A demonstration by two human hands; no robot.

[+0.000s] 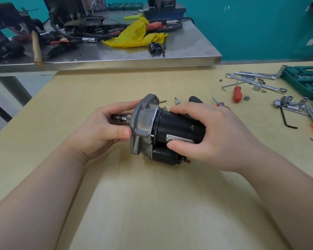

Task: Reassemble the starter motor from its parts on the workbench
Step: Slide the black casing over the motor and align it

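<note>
So the starter motor [167, 130] is laid on its side mid-desk [134, 204], silver nose housing [143, 123] pointed to 9 o'clock. That housing end is gripped by the left hand [105, 127], fingers curled round the rim, thumb pressed on the flange. The black body is wrapped by the right hand [211, 134] from 3 o'clock, thumb sat on the label. Off at 2 o'clock a red screwdriver [237, 93], wrenches [251, 78] and sockets [289, 103] are scattered.
</note>
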